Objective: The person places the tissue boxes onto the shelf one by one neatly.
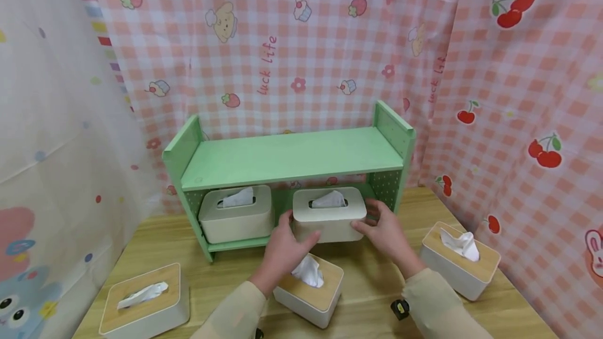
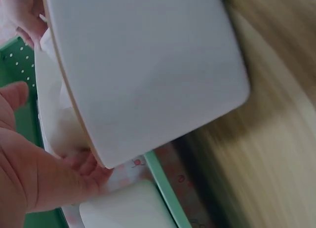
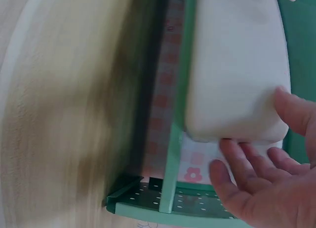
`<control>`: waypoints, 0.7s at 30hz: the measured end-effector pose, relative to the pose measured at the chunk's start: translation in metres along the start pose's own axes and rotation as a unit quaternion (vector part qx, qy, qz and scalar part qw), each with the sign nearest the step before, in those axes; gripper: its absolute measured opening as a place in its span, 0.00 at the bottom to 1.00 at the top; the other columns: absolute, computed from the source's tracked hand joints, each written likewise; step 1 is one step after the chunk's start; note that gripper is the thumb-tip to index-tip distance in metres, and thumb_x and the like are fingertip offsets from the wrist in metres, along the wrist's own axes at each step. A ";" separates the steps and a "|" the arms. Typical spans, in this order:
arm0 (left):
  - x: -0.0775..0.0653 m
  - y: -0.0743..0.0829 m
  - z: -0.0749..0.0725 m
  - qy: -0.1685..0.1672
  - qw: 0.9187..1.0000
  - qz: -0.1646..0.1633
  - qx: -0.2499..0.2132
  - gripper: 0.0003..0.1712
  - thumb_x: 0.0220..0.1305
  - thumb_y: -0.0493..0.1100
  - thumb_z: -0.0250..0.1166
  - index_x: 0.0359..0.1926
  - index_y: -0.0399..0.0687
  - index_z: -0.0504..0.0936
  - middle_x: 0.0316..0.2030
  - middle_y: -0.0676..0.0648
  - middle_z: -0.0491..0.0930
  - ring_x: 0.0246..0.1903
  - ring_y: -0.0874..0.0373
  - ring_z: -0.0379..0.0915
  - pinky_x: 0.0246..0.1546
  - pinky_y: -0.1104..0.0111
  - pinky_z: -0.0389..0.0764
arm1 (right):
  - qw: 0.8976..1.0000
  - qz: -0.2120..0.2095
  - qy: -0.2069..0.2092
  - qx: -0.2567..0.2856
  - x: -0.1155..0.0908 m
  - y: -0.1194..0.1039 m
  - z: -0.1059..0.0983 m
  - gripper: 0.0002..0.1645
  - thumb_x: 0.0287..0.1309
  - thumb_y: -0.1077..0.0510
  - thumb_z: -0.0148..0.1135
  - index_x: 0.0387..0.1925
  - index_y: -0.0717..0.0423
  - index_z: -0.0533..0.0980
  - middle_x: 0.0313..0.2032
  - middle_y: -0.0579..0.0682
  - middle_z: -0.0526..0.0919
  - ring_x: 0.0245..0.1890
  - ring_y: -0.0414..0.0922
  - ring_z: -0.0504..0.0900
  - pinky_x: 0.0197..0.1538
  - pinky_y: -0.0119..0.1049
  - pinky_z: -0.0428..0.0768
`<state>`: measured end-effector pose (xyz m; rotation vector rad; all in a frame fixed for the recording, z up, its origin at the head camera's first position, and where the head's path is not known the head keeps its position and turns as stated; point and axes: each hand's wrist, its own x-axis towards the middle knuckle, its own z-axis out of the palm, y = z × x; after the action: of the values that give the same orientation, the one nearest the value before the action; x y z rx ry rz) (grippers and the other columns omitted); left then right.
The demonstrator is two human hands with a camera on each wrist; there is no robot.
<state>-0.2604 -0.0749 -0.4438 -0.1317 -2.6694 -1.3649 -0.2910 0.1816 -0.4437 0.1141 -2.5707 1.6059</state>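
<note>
A white tissue box (image 1: pixel 325 226) with a rounded white top and a tissue in its slot sits on the lower level of a green shelf (image 1: pixel 292 158), at the front edge. My left hand (image 1: pixel 285 247) holds its left end, the fingers at the side and the thumb in front. At the right end my right hand (image 1: pixel 386 232) grips it, thumb on the front corner and fingers round the side. A second white tissue box (image 1: pixel 235 224) stands left on the same level, a gap away. In the left wrist view a wood-topped tissue box (image 2: pixel 148 70) hides part of the held one.
On the wooden table (image 1: pixel 226 292) a wood-topped tissue box (image 1: pixel 308 294) stands below my left forearm. Another wood-topped box (image 1: pixel 146 302) is at front left, and a third such box (image 1: pixel 461 260) lies to the right. Checked curtains (image 1: pixel 301 56) hang behind.
</note>
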 end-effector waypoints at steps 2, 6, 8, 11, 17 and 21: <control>-0.002 -0.004 -0.001 0.016 1.000 0.013 0.020 0.53 0.66 0.61 0.73 0.79 0.36 0.62 0.72 0.34 0.75 0.69 0.35 0.75 0.67 0.41 0.77 | 1.000 -0.015 0.019 -0.019 0.002 0.002 0.003 0.41 0.67 0.56 0.75 0.73 0.66 0.67 0.64 0.70 0.81 0.61 0.64 0.85 0.59 0.50 0.88; -0.008 -0.009 -0.002 0.048 0.996 0.040 0.059 0.48 0.68 0.59 0.72 0.77 0.38 0.66 0.68 0.37 0.80 0.65 0.36 0.78 0.63 0.40 0.79 | 0.996 -0.045 0.052 -0.058 0.003 0.004 0.008 0.34 0.67 0.53 0.75 0.68 0.62 0.74 0.57 0.65 0.87 0.58 0.60 0.87 0.59 0.53 0.86; -0.011 -0.010 -0.003 0.062 0.994 0.052 0.076 0.45 0.68 0.58 0.72 0.76 0.39 0.69 0.64 0.38 0.83 0.61 0.36 0.79 0.60 0.40 0.79 | 0.994 -0.054 0.062 -0.069 0.002 0.005 0.009 0.32 0.68 0.52 0.75 0.67 0.61 0.75 0.55 0.63 0.88 0.58 0.60 0.87 0.60 0.55 0.85; -0.015 -0.010 -0.004 0.076 0.990 0.069 0.098 0.41 0.68 0.56 0.72 0.74 0.40 0.72 0.60 0.38 0.85 0.57 0.37 0.81 0.58 0.40 0.79 | 0.991 -0.065 0.078 -0.083 0.003 0.006 0.011 0.30 0.69 0.50 0.73 0.65 0.60 0.77 0.54 0.61 0.90 0.59 0.59 0.87 0.62 0.57 0.82; -0.018 -0.012 -0.005 0.090 0.983 0.087 0.137 0.39 0.68 0.54 0.72 0.72 0.40 0.75 0.56 0.37 0.87 0.53 0.36 0.82 0.55 0.40 0.79 | 0.988 -0.073 0.089 -0.100 0.009 0.005 0.016 0.27 0.72 0.46 0.69 0.63 0.58 0.80 0.53 0.61 0.91 0.58 0.57 0.88 0.63 0.57 0.81; -0.017 -0.014 -0.006 0.083 0.981 0.069 0.159 0.42 0.67 0.56 0.72 0.75 0.42 0.72 0.57 0.38 0.87 0.52 0.35 0.82 0.54 0.41 0.79 | 0.991 -0.062 0.070 -0.093 0.013 0.003 0.018 0.28 0.74 0.45 0.67 0.65 0.58 0.79 0.55 0.61 0.90 0.58 0.57 0.88 0.63 0.56 0.82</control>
<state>-0.2446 -0.0878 -0.4541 -0.1558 -2.6381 -0.8556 -0.3048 0.1664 -0.4522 0.1370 -2.5349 1.2767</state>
